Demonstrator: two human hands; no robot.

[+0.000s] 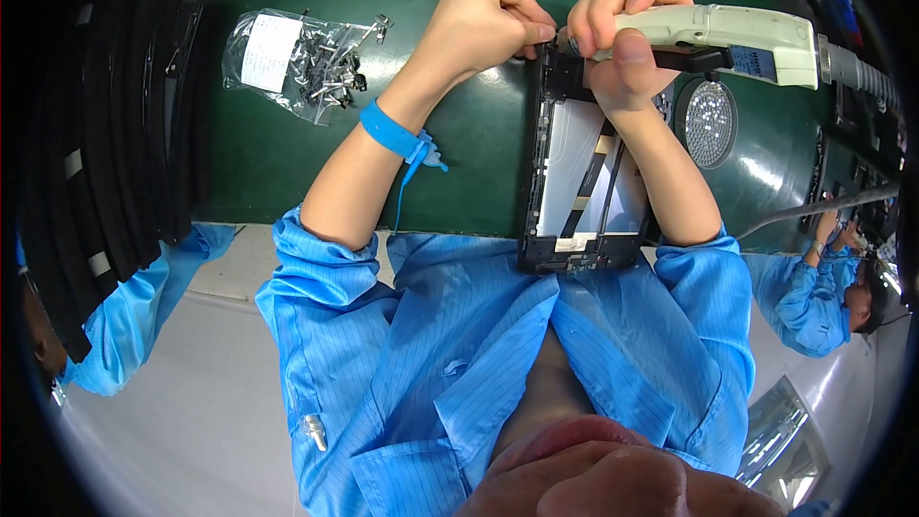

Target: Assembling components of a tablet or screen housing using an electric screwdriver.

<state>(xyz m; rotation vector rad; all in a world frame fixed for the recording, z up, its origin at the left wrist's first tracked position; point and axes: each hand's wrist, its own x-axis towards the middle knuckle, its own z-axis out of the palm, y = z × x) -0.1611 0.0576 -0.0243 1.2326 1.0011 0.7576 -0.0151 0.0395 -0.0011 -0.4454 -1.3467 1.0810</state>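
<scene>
An opened black tablet-like device (546, 182) lies at the table's front edge, with a silvery panel and flat dark cables showing inside. At its far left corner, my left hand (479, 24) is closed in a pinch; whatever sits between the fingertips is too small to make out. A blue band with a cord circles that wrist. My right hand (622, 43) is wrapped round a pale green electric screwdriver (728, 29) with a black lever, held sideways above the far end of the device. The screwdriver's tip is hidden behind my fingers.
On the green table (459, 163), a clear bag of small metal parts (325, 67) lies to the left. Black panels (115, 124) stand in a row at far left. A round dish of small pieces (708, 123) is at right, near a grey cable (814, 206). Co-workers sit on both sides.
</scene>
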